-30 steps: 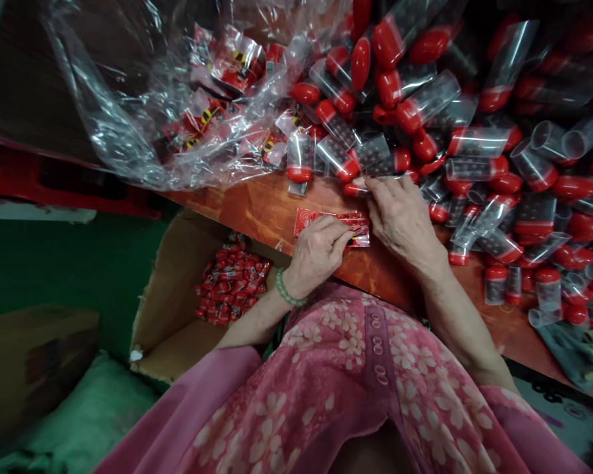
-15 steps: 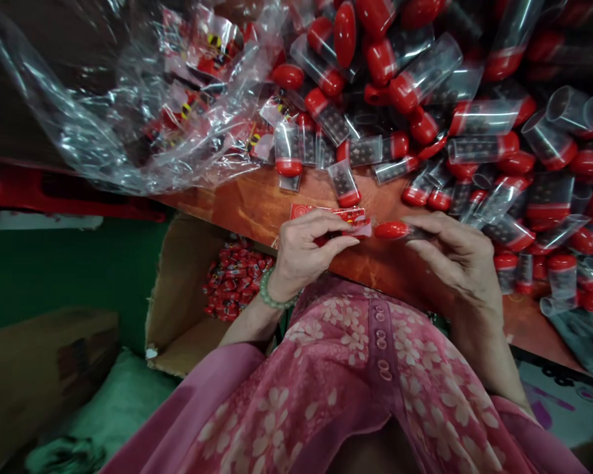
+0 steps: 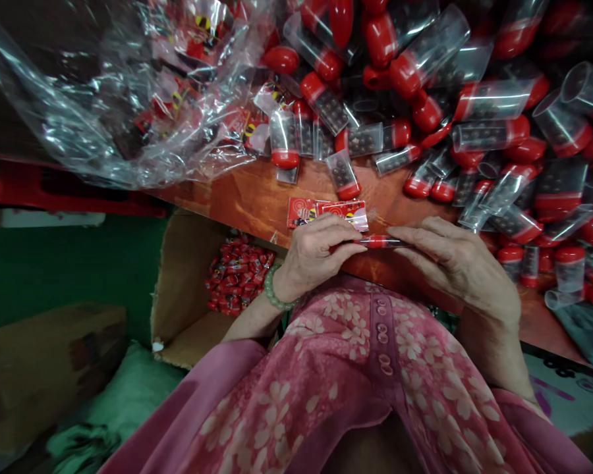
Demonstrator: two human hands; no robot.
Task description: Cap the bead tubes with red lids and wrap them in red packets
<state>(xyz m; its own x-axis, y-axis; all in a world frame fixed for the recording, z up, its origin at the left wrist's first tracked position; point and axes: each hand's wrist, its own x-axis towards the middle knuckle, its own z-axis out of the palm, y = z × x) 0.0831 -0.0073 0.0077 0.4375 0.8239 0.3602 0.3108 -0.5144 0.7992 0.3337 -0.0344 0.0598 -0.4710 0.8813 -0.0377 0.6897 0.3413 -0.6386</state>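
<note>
Between my hands lies a slim red-capped tube (image 3: 379,241), held level just above the table's front edge. My left hand (image 3: 321,250), with a green bead bracelet at the wrist, pinches its red end between thumb and fingers. My right hand (image 3: 449,257) grips the dark end with its fingertips. Right behind my left fingers, red printed packets (image 3: 304,210) lie flat on the reddish-brown table (image 3: 257,197). A clear tube with a red cap (image 3: 343,174) rests just beyond them.
Many red-capped clear tubes (image 3: 491,135) with dark beads are heaped at the back and right. A clear plastic bag (image 3: 143,131) with printed packets lies at the back left. Below the table edge at left, a cardboard box (image 3: 178,289) holds small red packets (image 3: 237,276).
The tube has moved left and slightly down, and its red end is now in my left hand. The printed packets show more fully on the table. The view has shifted slightly.
</note>
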